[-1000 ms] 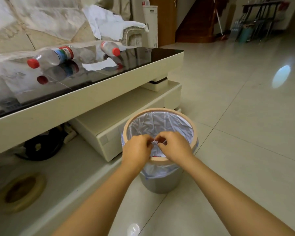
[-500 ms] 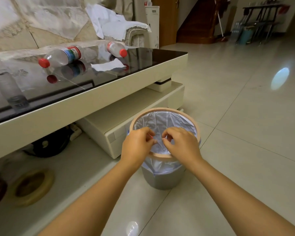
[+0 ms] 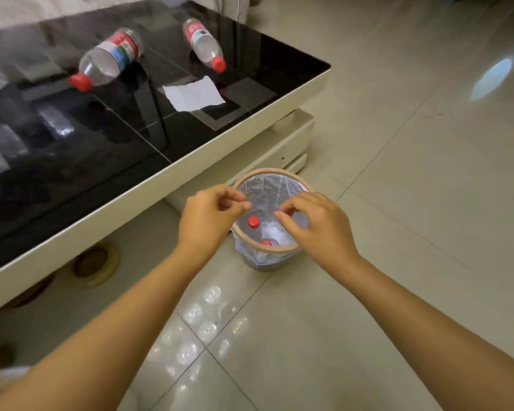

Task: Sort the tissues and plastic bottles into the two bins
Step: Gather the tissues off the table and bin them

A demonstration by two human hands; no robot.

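Two hands, left [image 3: 207, 216] and right [image 3: 315, 229], hover over the bin [image 3: 275, 178], fingers curled, seemingly pinching its liner [image 3: 267, 188] to straighten it; red caps [image 3: 253, 221] lie below them, two bottles [image 3: 107, 59] and a tissue [image 3: 194, 93] beyond on the table [image 3: 250, 137].

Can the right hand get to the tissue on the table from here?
Probably yes. The right hand is over the bin, holding nothing visible. The tissue lies flat on the table, clear of both bottles.
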